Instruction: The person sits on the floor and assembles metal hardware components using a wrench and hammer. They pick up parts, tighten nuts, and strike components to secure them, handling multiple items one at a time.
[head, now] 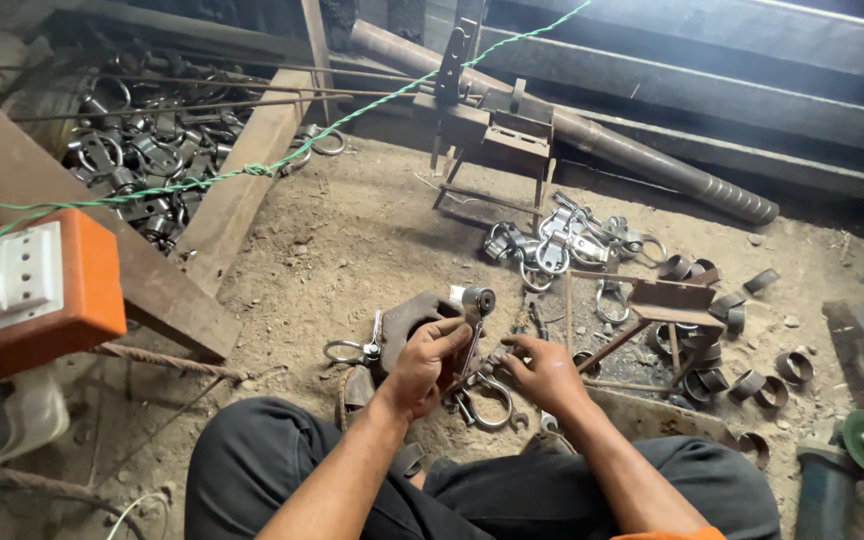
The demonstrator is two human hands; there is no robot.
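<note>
I sit on a dirt floor with my knees in dark trousers at the bottom of the head view. My left hand [427,362] grips a slim metal handle with a round socket-like head [474,300] pointing up. My right hand [544,372] rests its fingertips on a small metal fitting at the middle, just above a shiny U-shaped clamp [487,398] lying on the ground. A brown curved metal piece [407,318] stands behind my left hand, with a metal ring [344,351] beside it.
A pile of shiny clamps [562,245] lies ahead. Rusty pipe rings [752,385] are scattered at the right around a small rusty angle-iron stand [667,300]. A bin of metal parts [142,145], an orange box [32,290], a long pipe [612,140], an angle grinder [847,470].
</note>
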